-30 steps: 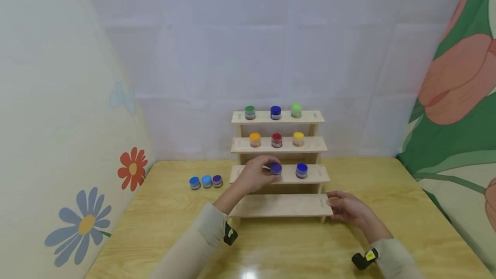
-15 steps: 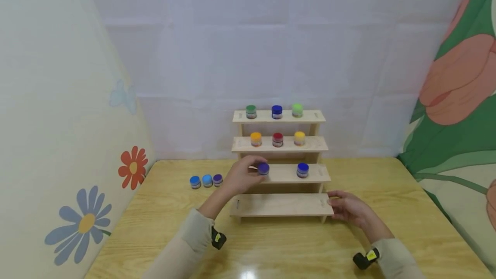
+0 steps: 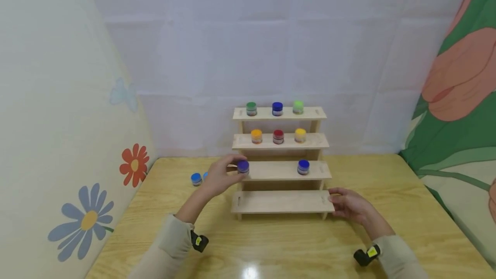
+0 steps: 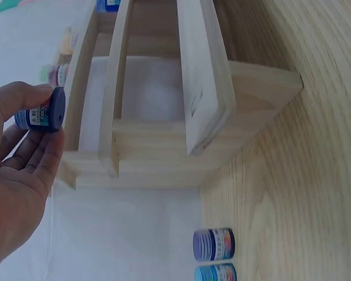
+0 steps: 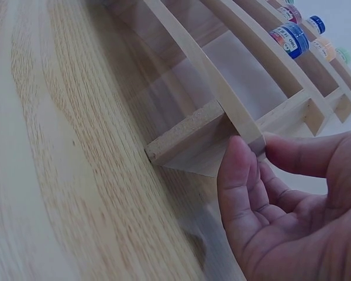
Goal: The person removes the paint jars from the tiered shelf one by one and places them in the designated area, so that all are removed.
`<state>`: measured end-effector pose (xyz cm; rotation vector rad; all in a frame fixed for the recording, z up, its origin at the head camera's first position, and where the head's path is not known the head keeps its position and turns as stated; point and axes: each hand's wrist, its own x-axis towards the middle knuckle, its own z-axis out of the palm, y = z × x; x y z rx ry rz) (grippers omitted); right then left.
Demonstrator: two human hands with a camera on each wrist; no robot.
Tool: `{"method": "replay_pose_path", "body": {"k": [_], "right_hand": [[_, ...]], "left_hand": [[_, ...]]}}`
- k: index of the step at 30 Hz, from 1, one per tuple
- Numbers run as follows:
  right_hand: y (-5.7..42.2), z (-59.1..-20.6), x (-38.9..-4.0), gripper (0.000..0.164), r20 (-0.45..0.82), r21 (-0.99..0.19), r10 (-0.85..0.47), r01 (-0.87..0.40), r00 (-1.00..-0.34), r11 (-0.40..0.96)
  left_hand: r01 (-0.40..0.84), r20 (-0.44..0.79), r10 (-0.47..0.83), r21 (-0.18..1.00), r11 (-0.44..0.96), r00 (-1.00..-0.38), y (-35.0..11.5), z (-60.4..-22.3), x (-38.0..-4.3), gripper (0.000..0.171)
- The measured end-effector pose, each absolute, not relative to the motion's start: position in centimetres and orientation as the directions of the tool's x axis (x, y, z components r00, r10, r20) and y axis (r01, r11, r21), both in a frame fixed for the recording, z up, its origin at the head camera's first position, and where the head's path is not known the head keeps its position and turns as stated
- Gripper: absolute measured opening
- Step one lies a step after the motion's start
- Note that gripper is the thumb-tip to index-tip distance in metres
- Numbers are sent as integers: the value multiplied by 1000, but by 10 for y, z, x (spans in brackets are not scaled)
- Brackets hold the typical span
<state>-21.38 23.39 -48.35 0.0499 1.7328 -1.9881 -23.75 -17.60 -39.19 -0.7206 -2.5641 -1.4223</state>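
My left hand (image 3: 221,177) holds a small purple paint jar (image 3: 243,167) between thumb and fingers, at the left end of the second-lowest step of a wooden tiered display stand (image 3: 283,202). In the left wrist view the jar (image 4: 37,117) lies sideways in the frame, its dark lid facing the stand; whether its base touches the step cannot be told. My right hand (image 3: 352,206) pinches the right end of the lowest step, thumb on one face and fingers on the other, as the right wrist view shows. On the jar's own step, a blue jar (image 3: 303,167) stands toward the right.
Green, dark blue and light green jars stand on the top step; orange, red (image 3: 278,137) and yellow ones stand below. Left of the stand, a blue jar (image 3: 196,179) sits on the wooden table (image 3: 294,244); light blue and purple (image 4: 214,244) jars are beside it. White cloth hangs behind.
My left hand has carried the purple jar leftward along the step, from near its middle to its left end. It now covers part of the loose jars. My right hand keeps its grip.
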Motion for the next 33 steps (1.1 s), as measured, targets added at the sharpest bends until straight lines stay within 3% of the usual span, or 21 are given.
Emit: {"method": "replay_pose_path", "body": {"k": [33], "right_hand": [[234, -482, -213, 44, -350, -913, -356, 401, -867, -78]], "left_hand": [[267, 190, 193, 779, 568, -963, -252, -424, -235, 49]]}}
